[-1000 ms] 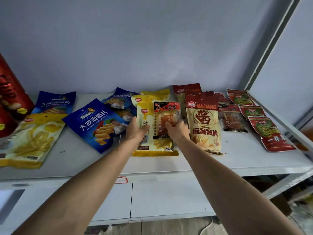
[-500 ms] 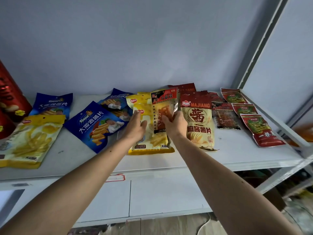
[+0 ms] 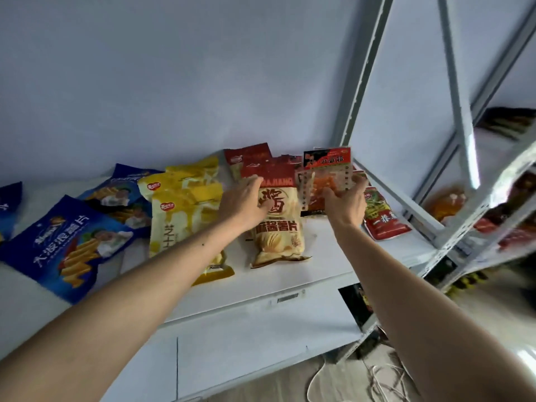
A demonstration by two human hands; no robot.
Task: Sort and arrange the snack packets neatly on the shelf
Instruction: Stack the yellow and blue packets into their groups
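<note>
My right hand (image 3: 345,203) holds a small clear packet with a red-and-black top (image 3: 326,177), lifted above the small red packets at the right end of the white shelf (image 3: 290,277). My left hand (image 3: 246,203) lies flat on the red-and-cream MAJIANG bag (image 3: 277,227), fingers spread over its upper half. More red bags (image 3: 249,158) lie behind it. To the left are yellow bags (image 3: 185,204) and blue bags (image 3: 66,242). A red-and-green packet (image 3: 380,216) lies at the shelf's right edge, partly hidden by my right hand.
A grey wall rises behind the shelf. Grey metal uprights (image 3: 362,71) and a diagonal brace (image 3: 458,91) stand at the right end. A neighbouring rack (image 3: 493,216) to the right holds more packets. White cables (image 3: 374,381) lie on the floor below.
My right hand has carried the small clear packet from over the yellow bag rightward past the MAJIANG bag. My left hand has moved from the yellow bag onto the MAJIANG bag. The view swung right.
</note>
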